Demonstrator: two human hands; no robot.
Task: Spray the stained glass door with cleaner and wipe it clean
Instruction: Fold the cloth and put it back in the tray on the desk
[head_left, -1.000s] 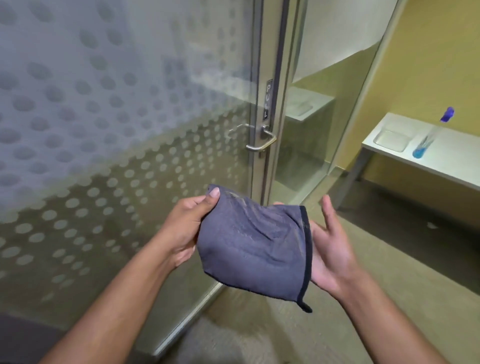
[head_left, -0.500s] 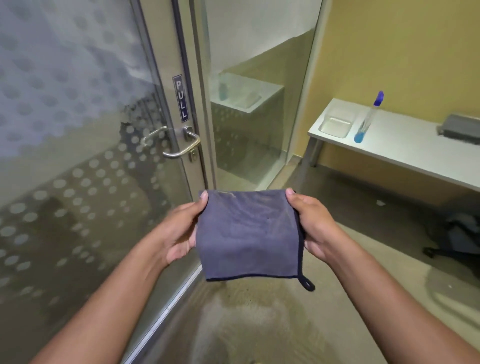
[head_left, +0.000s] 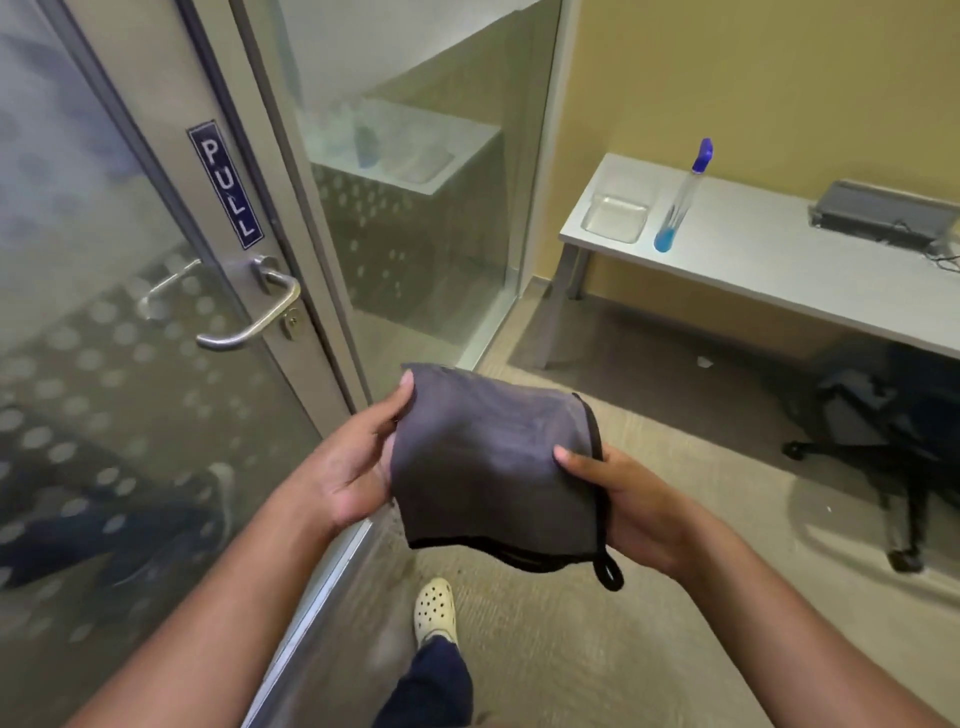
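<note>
A person stands just right of the glass door (head_left: 104, 364), both hands holding a grey cloth (head_left: 488, 467) at chest height. The left hand (head_left: 353, 473) pinches the cloth's upper left corner, thumb on top and fingers tucked under the fabric. The right hand (head_left: 623, 504) grips the cloth's right edge, thumb pressed on the upper face and the palm beneath. The cloth is folded and sags between the two hands; its black hem runs along the right and lower edges, and a small loop (head_left: 609, 571) hangs from the lower right corner.

The door, left of the cloth, bears a band of frosted dots, a metal handle (head_left: 249, 322) and a blue sign (head_left: 226, 192) reading PULL above it. Whether stains remain on the pane cannot be judged through the reflections.

Well to the right of the door, against a yellow wall, stands a white desk (head_left: 779, 270). On it a spray bottle (head_left: 680, 197) with a blue cap and a little blue liquid at its base stands upright, apart from both hands. Just left of the bottle lies a clear tray (head_left: 615, 218); a dark flat device (head_left: 883, 213) rests farther right. A black chair (head_left: 893, 441) sits under the desk. Below the cloth, one pale perforated shoe (head_left: 435, 608) rests on the carpet.
</note>
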